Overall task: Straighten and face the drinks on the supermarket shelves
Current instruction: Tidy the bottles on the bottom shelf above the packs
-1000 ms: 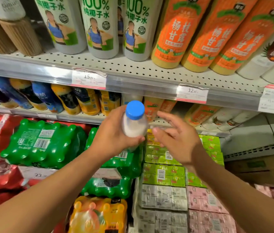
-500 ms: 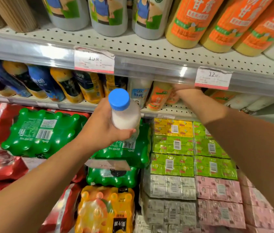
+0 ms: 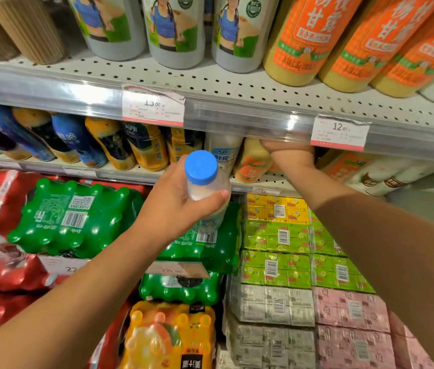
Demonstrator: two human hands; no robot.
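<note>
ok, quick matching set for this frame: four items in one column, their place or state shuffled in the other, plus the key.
1. white bottle with blue cap
2. right hand
3. orange-label bottles
4. green Sprite pack

A. top shelf, right
B. held in the left hand
C. lower left, beside red packs
D. reaching under the shelf rail

Pairs: 1-B, 2-D, 3-A, 4-C

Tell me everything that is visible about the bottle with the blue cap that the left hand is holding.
The clear plastic bottle with a round blue screw cap holds a milky white liquid. It stands nearly upright, cap towards the camera, in front of the middle shelf edge and above the green shrink-wrapped soda packs. The left hand grips its body, thumb across the front, hiding most of it; a pale label with blue print shows below the thumb. Nothing else touches it.
</note>
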